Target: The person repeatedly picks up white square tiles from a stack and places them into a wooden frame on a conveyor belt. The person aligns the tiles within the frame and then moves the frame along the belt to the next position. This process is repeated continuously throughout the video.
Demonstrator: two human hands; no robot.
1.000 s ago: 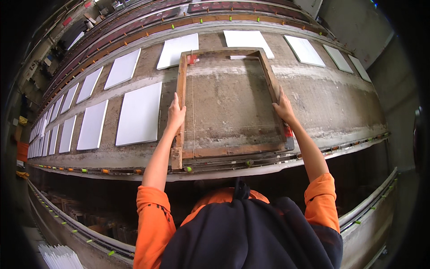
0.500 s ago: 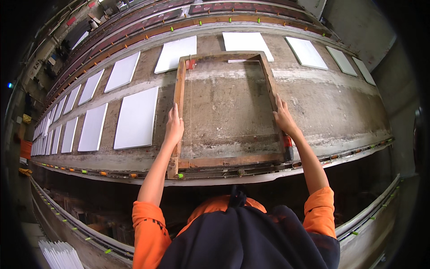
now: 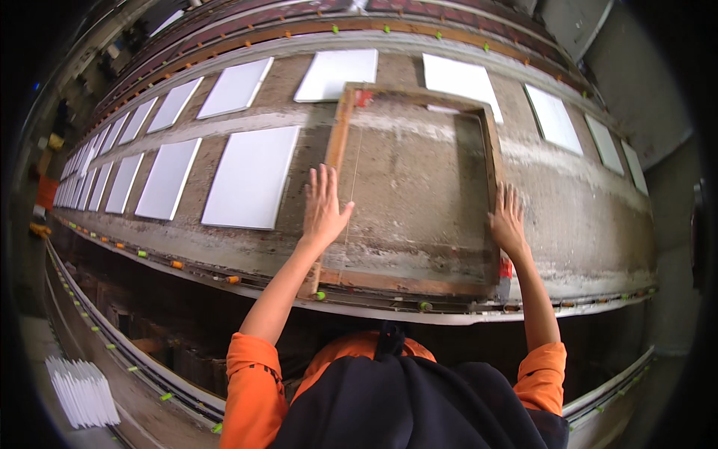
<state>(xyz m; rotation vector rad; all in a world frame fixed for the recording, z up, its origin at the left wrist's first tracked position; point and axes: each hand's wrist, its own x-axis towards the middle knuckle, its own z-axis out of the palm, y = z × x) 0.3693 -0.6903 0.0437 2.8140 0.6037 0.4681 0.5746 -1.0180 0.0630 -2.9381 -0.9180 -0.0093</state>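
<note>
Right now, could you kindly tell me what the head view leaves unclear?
In the head view:
Wooden frame, left rail: partly covered by the left grip.
Its right rail: partly covered by the right grip.
Far-left white panels: too small to count.
Gap below the table's near edge: too dark.

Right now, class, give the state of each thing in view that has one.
Wooden frame, apparently resting on the table
Left hand, open, at the frame's left side
Right hand, open, at the frame's right side
White panels, lying flat, in rows
White pieces, bunched, ends uneven
Orange sleeves, cuffs folded back
</note>
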